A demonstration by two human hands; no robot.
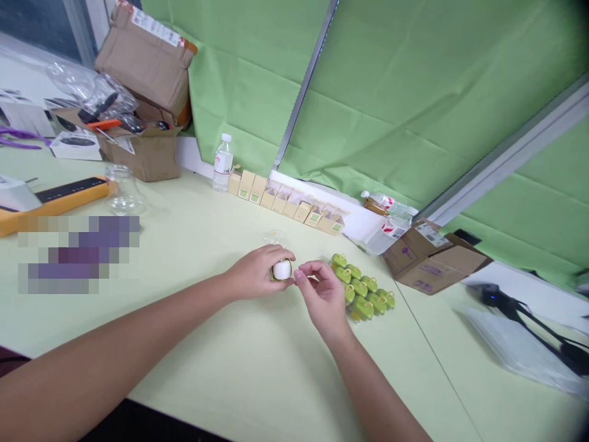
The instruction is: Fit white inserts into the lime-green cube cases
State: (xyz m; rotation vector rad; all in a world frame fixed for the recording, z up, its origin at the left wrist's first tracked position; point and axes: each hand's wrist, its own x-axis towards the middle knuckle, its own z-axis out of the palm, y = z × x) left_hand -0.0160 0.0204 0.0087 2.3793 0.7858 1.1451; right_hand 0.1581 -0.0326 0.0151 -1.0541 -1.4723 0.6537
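Note:
My left hand [253, 272] is closed around a small green case with a white rounded piece [282, 270] showing in its opening. Close to the right side of that case is my right hand [326, 296], its thumb and forefinger pressed together in a pinch. Whatever lies between those fingertips, if anything, is too small to make out. Just beyond my right hand, several small green cases with pale loops [363, 307] sit together in rows on the table, partly hidden by the hand. A small clear plastic piece [275, 237] lies behind my left hand.
Small cardboard boxes [280, 199] line the table's back edge beside a water bottle [223, 164]. Left are a glass jar [123, 193], an orange power strip [76, 195] and a filled carton [147, 150]. Right are fallen bottles [391, 232], another carton [430, 261] and black cables [524, 319].

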